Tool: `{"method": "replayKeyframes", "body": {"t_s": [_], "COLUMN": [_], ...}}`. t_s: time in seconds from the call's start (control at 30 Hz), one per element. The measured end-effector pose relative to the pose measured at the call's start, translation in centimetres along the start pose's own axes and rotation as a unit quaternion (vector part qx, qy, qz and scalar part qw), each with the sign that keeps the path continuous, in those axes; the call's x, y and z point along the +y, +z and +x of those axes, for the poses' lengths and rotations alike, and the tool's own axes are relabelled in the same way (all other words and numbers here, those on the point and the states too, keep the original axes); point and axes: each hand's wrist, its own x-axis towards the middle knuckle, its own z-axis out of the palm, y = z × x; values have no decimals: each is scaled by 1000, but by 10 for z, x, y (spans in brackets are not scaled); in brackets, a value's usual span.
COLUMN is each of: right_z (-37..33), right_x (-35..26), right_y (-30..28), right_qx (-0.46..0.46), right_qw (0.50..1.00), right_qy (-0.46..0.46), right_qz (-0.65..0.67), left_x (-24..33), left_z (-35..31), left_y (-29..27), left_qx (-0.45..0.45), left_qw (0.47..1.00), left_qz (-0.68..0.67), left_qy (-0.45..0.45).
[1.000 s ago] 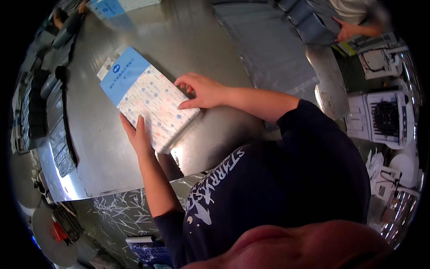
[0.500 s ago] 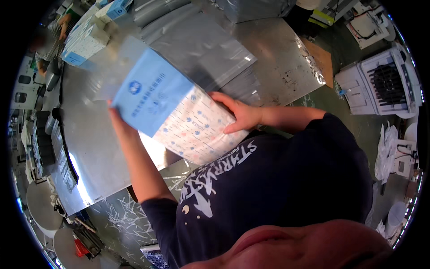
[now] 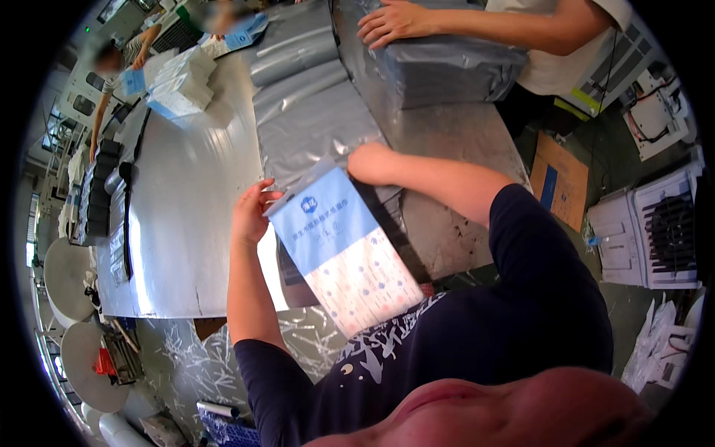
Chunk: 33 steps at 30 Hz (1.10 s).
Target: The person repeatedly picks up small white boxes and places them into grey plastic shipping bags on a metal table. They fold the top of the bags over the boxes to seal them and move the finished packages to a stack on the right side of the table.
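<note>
"So, the white-and-blue package [image 3: 342, 253] first: found where?"

"Over the near edge of the surface [image 3: 201, 223], tilted, with tab end toward eleven o'clock and patterned end toward five, overlapping the dark shirt [image 3: 462, 320] in view."

"And relative to the left hand [image 3: 253, 212]?"

"At four o'clock from it, upper-left corner right at the bent fingers. Pinched or merely rested upon? Cannot tell; thumb's hold hidden."

"From the right hand [image 3: 372, 164]?"

"Between six and seven o'clock, just beside the curled knuckles. Fingertips hidden underneath; cannot tell whether clamped on the grey bags [image 3: 313, 112] there."

"Anything else hard to make out?"

"Package underside, out of sight. Dark strip [image 3: 410, 249] along the three o'clock edge, too murky to name. Between twelve and one, a co-worker's hand [image 3: 395, 22] on a grey-wrapped bundle [image 3: 454, 71], body cut off by the rim. Between ten and eleven, stacked packages [image 3: 182, 86], small and partly washed out."
</note>
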Motion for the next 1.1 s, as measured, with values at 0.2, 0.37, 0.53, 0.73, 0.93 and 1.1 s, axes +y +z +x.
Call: {"method": "replayKeyframes", "body": {"t_s": [0.2, 0.37, 0.53, 0.73, 0.93, 1.1], "right_z": [12, -39, -98, -68, -83, -170], "right_x": [26, -9, -29, 8, -35, -91], "right_y": [-41, -54, -26, -5, -21, -11], "right_qx": [165, 319, 302, 144, 128, -25], "right_qw": [942, 941, 926, 942, 981, 979], "right_qy": [131, 37, -52, 141, 137, 52], "right_qz": [260, 109, 220, 268, 52, 197], "left_x": [-32, -42, -95, -55, -51, -101], "left_z": [83, 57, 5, -38, -63, -124], "left_y": [77, 62, 67, 122, 110, 58], "left_qx": [-25, 360, 160, 142, 149, 65], "left_qw": [685, 751, 971, 980, 981, 898], "left_qz": [708, 467, -58, -62, -104, 434], "left_qy": [166, 297, 168, 129, 65, 29]}}
